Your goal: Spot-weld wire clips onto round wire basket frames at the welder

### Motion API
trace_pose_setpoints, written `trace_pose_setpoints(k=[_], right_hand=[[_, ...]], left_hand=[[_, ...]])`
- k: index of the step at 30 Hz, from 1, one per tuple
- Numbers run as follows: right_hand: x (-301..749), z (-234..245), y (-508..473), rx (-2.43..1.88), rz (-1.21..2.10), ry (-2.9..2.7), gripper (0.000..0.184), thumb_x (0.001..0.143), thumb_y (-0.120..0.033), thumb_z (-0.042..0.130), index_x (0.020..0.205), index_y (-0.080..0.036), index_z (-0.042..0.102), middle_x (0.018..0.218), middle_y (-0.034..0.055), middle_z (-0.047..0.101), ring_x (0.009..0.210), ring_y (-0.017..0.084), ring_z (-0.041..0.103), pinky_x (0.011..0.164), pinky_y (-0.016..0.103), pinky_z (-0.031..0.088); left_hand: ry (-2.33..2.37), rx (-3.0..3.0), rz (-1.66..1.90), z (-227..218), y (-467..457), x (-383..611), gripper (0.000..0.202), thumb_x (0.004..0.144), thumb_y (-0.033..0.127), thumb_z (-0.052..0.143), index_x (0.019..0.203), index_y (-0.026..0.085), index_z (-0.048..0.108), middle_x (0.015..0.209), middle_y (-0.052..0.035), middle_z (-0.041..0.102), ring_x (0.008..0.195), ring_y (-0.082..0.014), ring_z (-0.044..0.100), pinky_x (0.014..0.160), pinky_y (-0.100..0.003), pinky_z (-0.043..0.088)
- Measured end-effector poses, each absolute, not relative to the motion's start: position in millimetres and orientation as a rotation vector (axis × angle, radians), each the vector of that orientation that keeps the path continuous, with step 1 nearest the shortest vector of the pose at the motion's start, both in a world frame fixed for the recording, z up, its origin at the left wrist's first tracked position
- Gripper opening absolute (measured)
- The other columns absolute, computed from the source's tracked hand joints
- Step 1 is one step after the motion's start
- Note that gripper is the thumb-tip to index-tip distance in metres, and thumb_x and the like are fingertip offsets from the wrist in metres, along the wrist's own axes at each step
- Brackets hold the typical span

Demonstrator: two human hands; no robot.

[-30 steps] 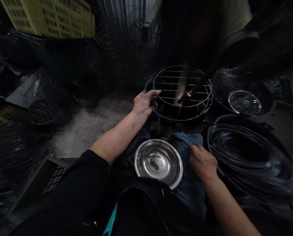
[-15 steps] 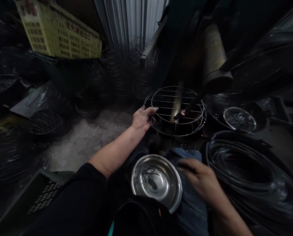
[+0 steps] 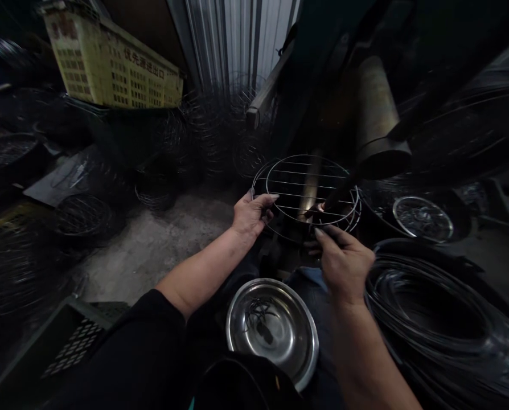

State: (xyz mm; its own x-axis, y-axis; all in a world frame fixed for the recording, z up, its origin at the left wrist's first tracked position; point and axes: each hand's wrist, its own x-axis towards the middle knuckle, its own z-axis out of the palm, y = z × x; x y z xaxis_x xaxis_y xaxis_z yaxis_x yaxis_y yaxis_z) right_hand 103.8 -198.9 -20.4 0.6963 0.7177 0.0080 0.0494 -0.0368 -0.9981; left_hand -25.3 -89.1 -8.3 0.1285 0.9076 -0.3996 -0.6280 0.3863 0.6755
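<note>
A round wire rack [image 3: 295,197], with parallel rods across its ring, is held level in front of me. My left hand [image 3: 253,213] grips its left rim, thumb on top and fingers curled below. At the rack's near edge, my right hand [image 3: 344,256] has thumb and fingers pinched together; what lies between them is too small to make out. Close above that edge is the copper-coloured tip [image 3: 320,207] of a dark rod, with a brass-coloured bar behind. Below, a shiny metal bowl [image 3: 288,341] contains several short wire pieces [image 3: 259,312].
A big coil of wire [image 3: 408,319] lies at the right, with a round wire-filled dish [image 3: 423,218] beyond it. A thick cylinder [image 3: 376,108] overhangs the rack's right side. A yellow crate [image 3: 122,71] stands back left; a green crate [image 3: 70,336] is near left.
My right hand has moved from beside the bowl up and forward to the rack's near edge. My left hand keeps its hold on the rack. The view has shifted slightly.
</note>
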Motion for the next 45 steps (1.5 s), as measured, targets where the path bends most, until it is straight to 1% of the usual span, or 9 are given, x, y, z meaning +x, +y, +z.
trace_pose_setpoints(k=[6,10,15,23,31,37,40,42,45], right_hand=[[96,-33,-204,-1.428,0.578,-0.544,0.028,0.068,-0.038,0.083,0.084,-0.016,0.075,0.063,0.0000,0.069,0.050,0.016,0.064,0.049,0.027,0.056],[92,-34,-204,-1.375,0.540,-0.476,0.029,0.066,-0.035,0.087,0.084,-0.016,0.074,0.064,-0.0004,0.070,0.051,0.015,0.066,0.050,0.026,0.056],[93,-27,-196,-1.346,0.527,-0.515,0.026,0.067,-0.033,0.086,0.082,-0.015,0.074,0.062,-0.0012,0.068,0.049,0.015,0.066,0.047,0.024,0.054],[99,-24,-187,-1.330,0.551,-0.534,0.025,0.064,-0.030,0.085,0.080,-0.015,0.074,0.060,-0.0007,0.068,0.047,0.014,0.065,0.043,0.022,0.052],[106,-24,-178,-1.340,0.581,-0.543,0.024,0.062,-0.030,0.083,0.078,-0.015,0.074,0.060,-0.0007,0.068,0.045,0.014,0.064,0.039,0.021,0.049],[106,-25,-177,-1.346,0.577,-0.562,0.024,0.063,-0.032,0.083,0.077,-0.015,0.073,0.056,-0.0019,0.066,0.042,0.016,0.063,0.037,0.023,0.049],[106,-25,-175,-1.367,0.563,-0.564,0.021,0.064,-0.032,0.081,0.074,-0.016,0.072,0.055,-0.0013,0.066,0.042,0.015,0.062,0.037,0.023,0.048],[107,-25,-173,-1.380,0.582,-0.568,0.018,0.064,-0.032,0.080,0.071,-0.017,0.071,0.054,-0.0016,0.064,0.041,0.014,0.060,0.036,0.022,0.046],[109,-23,-178,-1.378,0.612,-0.603,0.018,0.064,-0.031,0.079,0.071,-0.018,0.070,0.055,-0.0021,0.063,0.044,0.014,0.060,0.039,0.023,0.046]], left_hand=[[0.856,0.433,1.158,-9,-86,-26,0.034,0.051,0.008,0.083,0.075,0.017,0.061,0.064,0.0050,0.061,0.053,-0.0071,0.055,0.045,-0.018,0.037],[0.846,0.431,1.144,-7,-84,-27,0.033,0.053,0.008,0.082,0.076,0.017,0.061,0.065,0.0049,0.060,0.052,-0.0073,0.054,0.045,-0.019,0.039],[0.879,0.387,1.117,-5,-75,-24,0.028,0.056,0.007,0.079,0.072,0.017,0.059,0.063,0.0044,0.060,0.051,-0.0072,0.054,0.043,-0.019,0.038],[0.915,0.360,1.105,-2,-67,-23,0.029,0.054,0.005,0.079,0.068,0.017,0.057,0.061,0.0034,0.060,0.051,-0.0074,0.054,0.043,-0.018,0.037],[1.014,0.317,1.091,0,-60,-18,0.029,0.056,0.004,0.077,0.064,0.017,0.052,0.055,0.0041,0.056,0.049,-0.0080,0.052,0.043,-0.020,0.035],[1.016,0.339,1.104,0,-58,-16,0.030,0.055,0.005,0.078,0.062,0.017,0.052,0.056,0.0033,0.057,0.049,-0.0080,0.052,0.043,-0.020,0.032],[1.027,0.355,1.089,-1,-59,-17,0.031,0.054,0.005,0.080,0.062,0.017,0.052,0.056,0.0033,0.056,0.050,-0.0073,0.052,0.045,-0.019,0.031],[1.031,0.384,1.052,-3,-60,-20,0.030,0.055,0.008,0.082,0.063,0.016,0.054,0.058,0.0028,0.056,0.052,-0.0073,0.052,0.047,-0.018,0.033],[1.005,0.473,0.989,-7,-54,-25,0.028,0.057,0.015,0.086,0.070,0.016,0.062,0.067,-0.0002,0.061,0.059,-0.0101,0.056,0.053,-0.021,0.042]])
